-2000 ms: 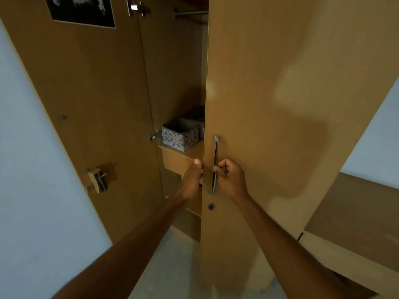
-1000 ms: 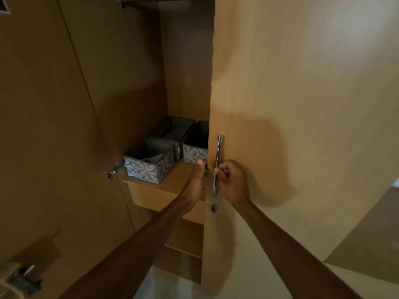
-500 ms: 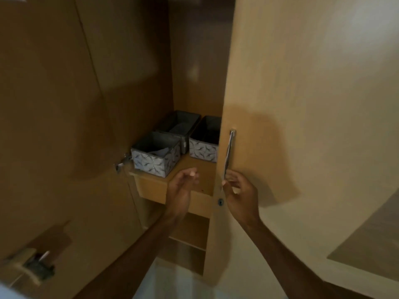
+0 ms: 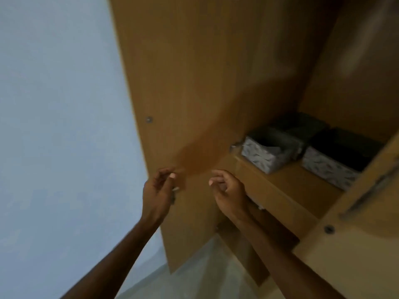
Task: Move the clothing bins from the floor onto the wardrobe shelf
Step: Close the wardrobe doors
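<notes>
Three grey patterned clothing bins stand on the wardrobe shelf: one at the front left, one behind it, one to the right. My left hand hovers at the inner face of the open left door, fingers loosely curled beside a small latch; I cannot tell whether it touches the latch. My right hand floats in front of the shelf's edge, fingers half curled, holding nothing. The view is blurred.
The right door with its metal handle stands ajar at the right edge. A pale blue wall fills the left. Light floor shows below the doors.
My right hand has let go of the right door's handle. Both hands and my view have swung left toward the open left door.
</notes>
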Action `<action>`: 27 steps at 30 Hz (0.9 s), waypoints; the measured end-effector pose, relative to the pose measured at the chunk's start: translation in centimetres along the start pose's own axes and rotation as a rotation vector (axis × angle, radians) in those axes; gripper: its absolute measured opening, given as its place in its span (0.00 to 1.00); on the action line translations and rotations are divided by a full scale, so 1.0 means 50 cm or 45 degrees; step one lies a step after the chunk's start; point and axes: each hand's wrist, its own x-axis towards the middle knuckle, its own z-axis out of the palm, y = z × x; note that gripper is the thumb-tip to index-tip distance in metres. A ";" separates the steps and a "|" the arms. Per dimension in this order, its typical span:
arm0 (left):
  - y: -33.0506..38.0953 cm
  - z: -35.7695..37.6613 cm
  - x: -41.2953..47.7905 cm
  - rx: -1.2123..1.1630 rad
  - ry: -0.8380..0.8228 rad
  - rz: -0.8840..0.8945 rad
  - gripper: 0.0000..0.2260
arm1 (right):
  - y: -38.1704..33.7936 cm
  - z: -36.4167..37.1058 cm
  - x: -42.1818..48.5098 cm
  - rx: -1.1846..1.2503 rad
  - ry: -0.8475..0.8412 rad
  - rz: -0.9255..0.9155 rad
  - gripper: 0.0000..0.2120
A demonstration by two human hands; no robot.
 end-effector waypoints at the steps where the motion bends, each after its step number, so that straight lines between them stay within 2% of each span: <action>1: 0.011 -0.046 0.006 0.078 0.124 0.060 0.07 | -0.025 0.039 0.009 0.005 -0.059 -0.042 0.13; 3: 0.036 -0.101 0.017 0.213 0.297 0.156 0.10 | -0.063 0.092 0.022 0.032 -0.113 -0.115 0.13; 5: 0.060 -0.137 0.039 0.271 0.345 0.189 0.14 | -0.104 0.138 0.027 0.072 -0.137 -0.163 0.13; 9: 0.091 -0.148 0.100 0.349 0.105 0.057 0.22 | -0.161 0.178 0.028 0.084 -0.132 -0.217 0.13; 12: 0.095 -0.124 0.114 0.299 -0.014 0.046 0.19 | -0.167 0.171 0.023 0.043 -0.084 -0.212 0.13; 15: 0.086 -0.115 0.105 0.261 0.055 0.096 0.14 | -0.159 0.151 0.010 0.042 0.007 -0.198 0.13; 17: 0.077 -0.115 0.101 0.205 0.052 0.140 0.15 | -0.157 0.133 0.000 0.045 0.071 -0.183 0.13; 21: 0.067 -0.097 0.078 0.046 -0.108 0.243 0.13 | -0.157 0.102 -0.026 0.053 0.183 -0.127 0.16; 24: 0.051 -0.054 0.065 0.100 -0.166 0.229 0.07 | -0.152 0.078 -0.053 -0.001 0.319 -0.120 0.25; 27: 0.049 -0.002 0.050 0.069 -0.430 0.212 0.08 | -0.143 0.050 -0.081 -0.118 0.439 -0.157 0.32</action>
